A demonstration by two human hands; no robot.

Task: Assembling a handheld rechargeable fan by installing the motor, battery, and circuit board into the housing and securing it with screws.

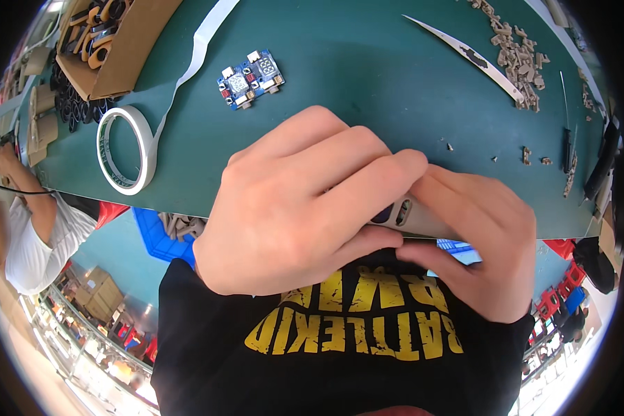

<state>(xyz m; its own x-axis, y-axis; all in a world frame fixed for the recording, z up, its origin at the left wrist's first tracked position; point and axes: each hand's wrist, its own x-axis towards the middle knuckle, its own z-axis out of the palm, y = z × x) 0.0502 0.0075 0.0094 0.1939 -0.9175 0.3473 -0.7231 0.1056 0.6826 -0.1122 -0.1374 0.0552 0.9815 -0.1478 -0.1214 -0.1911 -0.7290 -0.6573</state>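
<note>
My left hand [291,201] and my right hand [482,229] meet at the table's near edge, both closed round a beige-grey plastic casing [423,220]. A slotted opening and a dark patch show on the casing between my fingers; my hands hide the rest. My fingertips press together along its upper side. Beyond my left hand, blue circuit boards [260,78] with white digit displays lie side by side on the green table [340,55].
A white tape roll [145,166] stands left, its strip trailing away. Far left is a cardboard box [121,69] of orange-and-black parts. Small beige pieces [523,66], a pointed white strip [464,52] and a thin screwdriver [567,149] lie right. A blue bin [149,236] sits below; a person [41,243] is at left.
</note>
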